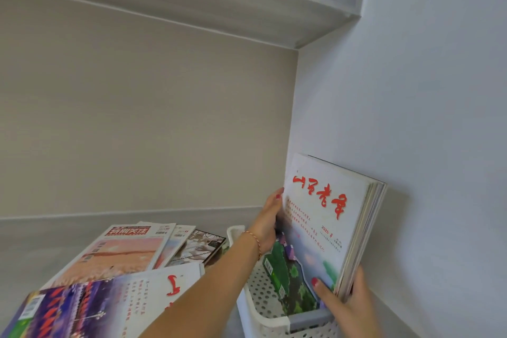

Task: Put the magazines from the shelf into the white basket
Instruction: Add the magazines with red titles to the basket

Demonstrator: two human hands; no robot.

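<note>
With our left hand (267,223) and right hand (347,300) pinching the magazine stack (326,223) upright over the white basket (263,302), seemingly leaning on the wall (411,90), loose issues could splay and miss.

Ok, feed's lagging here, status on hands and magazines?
Both hands, left and right, grip magazine stack over white basket. More magazines lie left. Nothing blocking.

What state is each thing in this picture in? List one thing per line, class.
Held magazines: stack upright, gripped over the basket.
Left hand: grips the stack's left edge.
Right hand: grips the stack's lower corner.
White basket: holds a green magazine.
Shelf magazines: lying flat, overlapping.
</note>
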